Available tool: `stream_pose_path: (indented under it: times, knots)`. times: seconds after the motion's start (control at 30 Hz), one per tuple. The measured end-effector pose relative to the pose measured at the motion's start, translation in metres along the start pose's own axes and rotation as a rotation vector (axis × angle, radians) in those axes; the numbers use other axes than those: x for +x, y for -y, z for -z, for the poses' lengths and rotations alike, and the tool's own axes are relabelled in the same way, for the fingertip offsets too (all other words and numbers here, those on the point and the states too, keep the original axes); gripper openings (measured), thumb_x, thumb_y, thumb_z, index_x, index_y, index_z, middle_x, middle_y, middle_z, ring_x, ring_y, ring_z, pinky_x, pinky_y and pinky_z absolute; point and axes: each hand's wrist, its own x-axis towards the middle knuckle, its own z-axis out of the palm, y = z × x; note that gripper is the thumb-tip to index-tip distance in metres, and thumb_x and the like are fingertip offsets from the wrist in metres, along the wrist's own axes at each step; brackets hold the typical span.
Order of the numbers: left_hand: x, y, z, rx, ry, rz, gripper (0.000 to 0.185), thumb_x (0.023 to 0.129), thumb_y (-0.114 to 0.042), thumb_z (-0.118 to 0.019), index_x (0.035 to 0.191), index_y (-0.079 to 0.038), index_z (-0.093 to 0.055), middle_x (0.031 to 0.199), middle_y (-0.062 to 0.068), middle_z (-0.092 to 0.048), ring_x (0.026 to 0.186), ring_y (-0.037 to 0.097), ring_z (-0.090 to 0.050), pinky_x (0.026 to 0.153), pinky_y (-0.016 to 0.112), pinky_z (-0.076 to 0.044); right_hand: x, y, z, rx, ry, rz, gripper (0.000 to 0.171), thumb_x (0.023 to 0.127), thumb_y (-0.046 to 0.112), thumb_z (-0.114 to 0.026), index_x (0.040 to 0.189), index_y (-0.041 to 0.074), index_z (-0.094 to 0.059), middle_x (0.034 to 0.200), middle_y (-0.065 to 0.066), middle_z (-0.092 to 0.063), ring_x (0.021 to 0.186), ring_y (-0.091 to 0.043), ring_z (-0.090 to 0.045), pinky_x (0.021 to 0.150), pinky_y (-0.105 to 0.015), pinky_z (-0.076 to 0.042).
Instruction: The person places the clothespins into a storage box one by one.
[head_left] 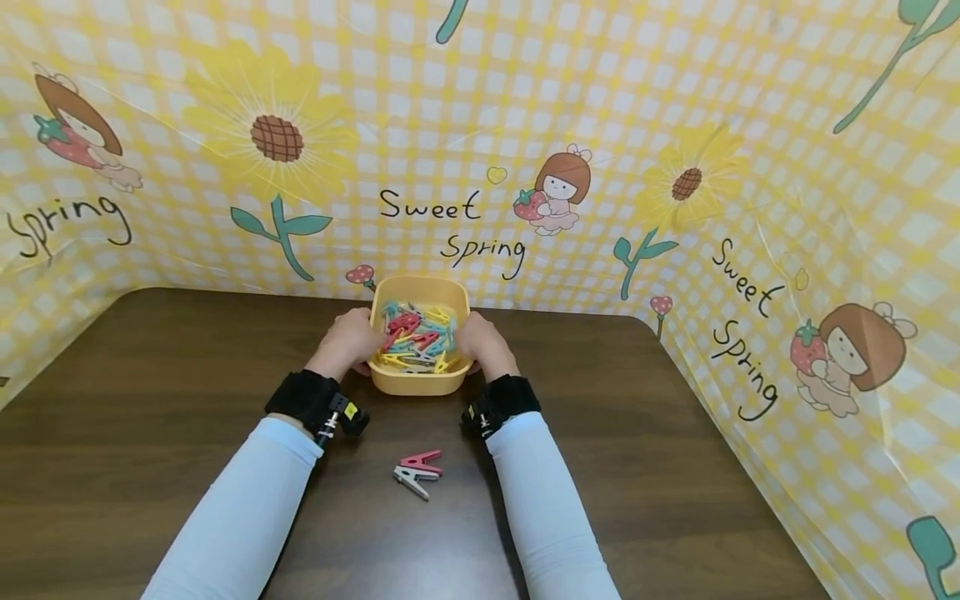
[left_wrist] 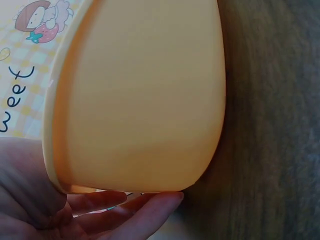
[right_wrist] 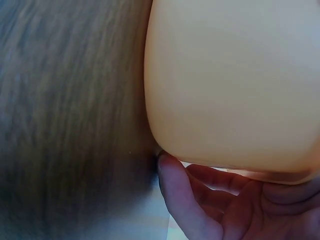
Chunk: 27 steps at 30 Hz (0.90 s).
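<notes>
Item: yellow plastic tub (head_left: 417, 379) filled with coloured clothespins (head_left: 417, 337), standing at the far middle of the dark wood table (head_left: 675, 433), close before the printed backdrop (head_left: 570, 125); left hand (head_left: 347, 340) and right hand (head_left: 483, 342) clasped its opposite side walls, fingers (left_wrist: 135, 212) curled under the rim, apparently to steady or carry it evenly. Two loose pegs, a pink clothespin (head_left: 422, 459) touching a grey clothespin (head_left: 412, 479), lay between the forearms, near the person. Broad bare table lay left and right; backdrop closed the far and right edges.
</notes>
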Motion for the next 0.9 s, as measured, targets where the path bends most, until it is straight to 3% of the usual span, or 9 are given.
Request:
stream_pose_path:
  times: [0.1,0.23,0.33,0.53,0.7,0.8,0.9]
  knots:
    - [0.001,0.000,-0.001,-0.002,-0.019,0.008,0.049,0.109,-0.019,-0.059,0.150,0.006,-0.049,0.126,0.030,-0.065,0.078,0.027,-0.077,0.061,0.037,-0.068,0.023,-0.010,-0.006,0.006,-0.026,0.018,0.040,0.114,0.021,-0.045,0.148,0.001,-0.050,0.123,-0.024,-0.067,0.081,-0.032,-0.075,0.066,-0.045,-0.069]
    - [0.001,-0.001,-0.001,0.004,-0.034,0.033,0.047,0.108,-0.018,-0.060,0.149,0.005,-0.051,0.125,0.029,-0.066,0.075,0.027,-0.077,0.061,0.037,-0.068,0.016,-0.012,0.001,0.022,-0.021,0.038,0.052,0.114,0.032,-0.049,0.156,0.002,-0.045,0.130,-0.024,-0.066,0.089,-0.036,-0.076,0.073,-0.047,-0.069]
    - [0.001,-0.001,0.000,0.019,-0.038,0.042,0.048,0.107,-0.018,-0.060,0.148,0.005,-0.051,0.125,0.030,-0.066,0.074,0.026,-0.076,0.061,0.037,-0.068,-0.019,-0.002,0.017,-0.012,-0.052,0.086,0.062,0.115,0.042,-0.049,0.162,0.004,-0.039,0.148,-0.024,-0.060,0.115,-0.039,-0.073,0.096,-0.049,-0.065]
    - [0.000,0.000,0.002,0.025,-0.059,0.037,0.048,0.107,-0.020,-0.062,0.148,0.004,-0.052,0.125,0.029,-0.066,0.075,0.027,-0.077,0.060,0.037,-0.068,-0.071,0.018,0.057,-0.157,-0.153,0.372,0.072,0.110,0.047,-0.059,0.169,0.015,-0.033,0.174,-0.017,-0.039,0.160,-0.037,-0.042,0.130,-0.056,-0.041]
    - [-0.003,0.002,-0.001,-0.004,-0.060,0.014,0.049,0.107,-0.021,-0.064,0.147,0.005,-0.052,0.127,0.030,-0.066,0.081,0.029,-0.078,0.060,0.038,-0.068,-0.115,0.030,0.069,-0.388,-0.146,0.596,0.086,0.103,0.048,-0.072,0.173,0.026,-0.027,0.181,-0.013,-0.025,0.170,-0.038,-0.020,0.137,-0.061,-0.027]
    - [-0.002,0.003,-0.004,-0.012,-0.059,0.003,0.049,0.107,-0.021,-0.065,0.147,0.004,-0.053,0.128,0.030,-0.067,0.081,0.030,-0.078,0.060,0.038,-0.068,-0.140,0.028,0.060,-0.547,-0.120,0.715,0.090,0.100,0.048,-0.077,0.173,0.027,-0.029,0.182,-0.012,-0.024,0.171,-0.039,-0.018,0.138,-0.062,-0.024]
    - [-0.004,0.002,-0.004,-0.015,-0.062,-0.001,0.050,0.107,-0.022,-0.064,0.149,0.003,-0.053,0.127,0.028,-0.067,0.079,0.028,-0.078,0.061,0.038,-0.068,-0.160,0.020,0.045,-0.647,-0.052,0.795,0.091,0.097,0.048,-0.082,0.172,0.028,-0.033,0.181,-0.010,-0.027,0.169,-0.039,-0.023,0.136,-0.063,-0.029]
